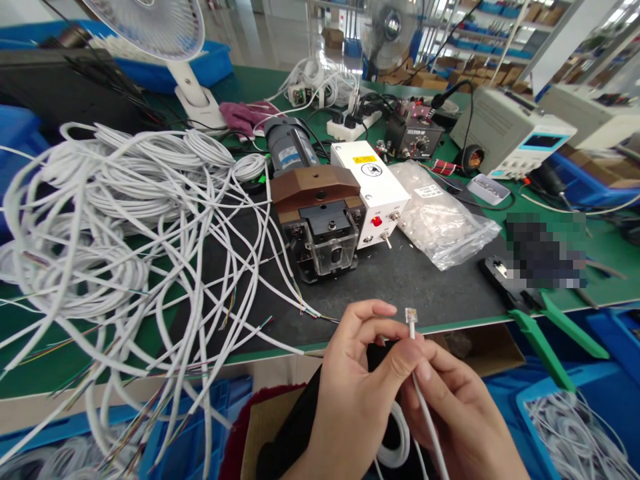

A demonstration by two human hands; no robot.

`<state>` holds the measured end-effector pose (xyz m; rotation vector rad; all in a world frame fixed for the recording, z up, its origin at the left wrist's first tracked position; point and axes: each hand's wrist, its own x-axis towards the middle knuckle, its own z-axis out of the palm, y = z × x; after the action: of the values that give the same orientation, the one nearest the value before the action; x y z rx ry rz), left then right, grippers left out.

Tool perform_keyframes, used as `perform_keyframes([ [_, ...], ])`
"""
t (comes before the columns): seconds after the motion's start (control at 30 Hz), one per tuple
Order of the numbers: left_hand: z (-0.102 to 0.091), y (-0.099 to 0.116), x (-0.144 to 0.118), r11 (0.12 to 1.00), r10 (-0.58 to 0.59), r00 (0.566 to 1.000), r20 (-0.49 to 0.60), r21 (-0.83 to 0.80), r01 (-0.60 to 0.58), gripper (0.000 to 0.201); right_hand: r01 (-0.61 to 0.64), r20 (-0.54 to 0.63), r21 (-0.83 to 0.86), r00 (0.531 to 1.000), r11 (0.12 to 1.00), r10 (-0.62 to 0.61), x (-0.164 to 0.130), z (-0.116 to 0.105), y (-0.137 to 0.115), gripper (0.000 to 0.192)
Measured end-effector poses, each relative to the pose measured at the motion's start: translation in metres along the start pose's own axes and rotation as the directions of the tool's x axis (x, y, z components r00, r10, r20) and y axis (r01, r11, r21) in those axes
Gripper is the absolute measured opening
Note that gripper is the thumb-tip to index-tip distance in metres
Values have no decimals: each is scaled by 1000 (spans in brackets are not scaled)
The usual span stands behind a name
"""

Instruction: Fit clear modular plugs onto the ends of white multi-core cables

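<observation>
Both of my hands hold one white cable [425,413] in front of the bench edge. My left hand [363,373] pinches it between thumb and fingers just below a clear modular plug [411,315], which points upward at the cable's end. My right hand [455,400] grips the same cable slightly lower, its thumb and fingers pressed together. Below the hands hangs a coil of white cable [395,443], partly hidden. Beyond them stands a crimping machine [317,200] with a clear guard, beside its white control box [370,190].
A big tangle of white cables [165,200] with bare coloured wire ends covers the left side. To the right lie a plastic bag of small clear parts [440,217] and green-handled crimping pliers [535,320]. A blue bin [530,400] holds more cables. A fan [155,27] stands behind.
</observation>
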<state>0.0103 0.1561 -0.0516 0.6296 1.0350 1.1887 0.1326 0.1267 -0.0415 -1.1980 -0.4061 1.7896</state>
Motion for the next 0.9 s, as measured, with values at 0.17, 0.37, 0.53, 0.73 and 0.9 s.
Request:
perform_keyframes([
  [0.17,1,-4,7,978,-17,999,47,-206,26,26,19,-50,23,999,1000,-17,-3,6,-1,39],
  [0.37,3,0,11,864,-148,973,179,-454,215,13,10,-47,-18,999,1000,-11,-4,6,6,46],
  [0.53,2,-2,9,833,-178,966,186,-494,249,12,29,9,-23,1000,999,-29,0,2,11,44],
  [0.73,2,-3,6,817,-194,963,190,-512,265,13,94,1,-31,996,995,-94,4,6,14,43],
  [0.9,2,-2,6,806,-191,962,196,-528,268,14,111,-58,-30,992,993,-112,4,8,16,41],
])
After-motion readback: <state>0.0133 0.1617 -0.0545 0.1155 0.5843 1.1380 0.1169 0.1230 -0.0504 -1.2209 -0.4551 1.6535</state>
